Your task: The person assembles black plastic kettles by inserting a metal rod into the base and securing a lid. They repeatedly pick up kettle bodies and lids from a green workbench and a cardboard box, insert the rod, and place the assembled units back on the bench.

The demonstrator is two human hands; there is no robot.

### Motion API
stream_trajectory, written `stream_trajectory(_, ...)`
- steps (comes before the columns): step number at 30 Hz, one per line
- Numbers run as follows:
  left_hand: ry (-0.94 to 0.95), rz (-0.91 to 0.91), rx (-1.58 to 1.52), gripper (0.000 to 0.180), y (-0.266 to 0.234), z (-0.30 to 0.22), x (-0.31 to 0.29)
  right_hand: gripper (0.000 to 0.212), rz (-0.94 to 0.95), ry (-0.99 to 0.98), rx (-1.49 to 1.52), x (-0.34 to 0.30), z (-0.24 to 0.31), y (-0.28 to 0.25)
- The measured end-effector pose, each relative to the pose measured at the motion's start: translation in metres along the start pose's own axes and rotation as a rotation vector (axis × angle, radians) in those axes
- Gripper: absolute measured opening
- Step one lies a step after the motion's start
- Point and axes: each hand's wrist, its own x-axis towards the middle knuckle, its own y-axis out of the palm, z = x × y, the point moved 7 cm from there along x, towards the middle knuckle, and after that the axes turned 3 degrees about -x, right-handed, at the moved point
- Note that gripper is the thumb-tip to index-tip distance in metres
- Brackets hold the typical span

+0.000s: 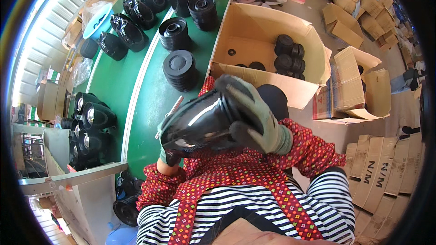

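Observation:
A glossy black jug lies tilted across the front of my body, held in both hands. My right hand, in a pale green glove with dark palm and fingertips, wraps round its upper right end with the fingers spread along it. My left hand, gloved too, grips the lower left end; most of its fingers are hidden behind the jug. A thin light-coloured rod shows beside that end; I cannot tell whether the left hand holds it. Beyond the jug, a stack of round black lids stands on the green table.
Further stacks of round black parts and rows of black jugs fill the green table. Black jugs lie grouped at its left. An open cardboard box with round black parts adjoins it; flattened cartons stand at the right.

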Motion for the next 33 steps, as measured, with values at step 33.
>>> stream_trajectory(33,0.192,0.269,0.271,0.041,0.009,-0.083,0.047,0.068,-0.156,1.05,1.208,-0.083,-0.133,0.043)
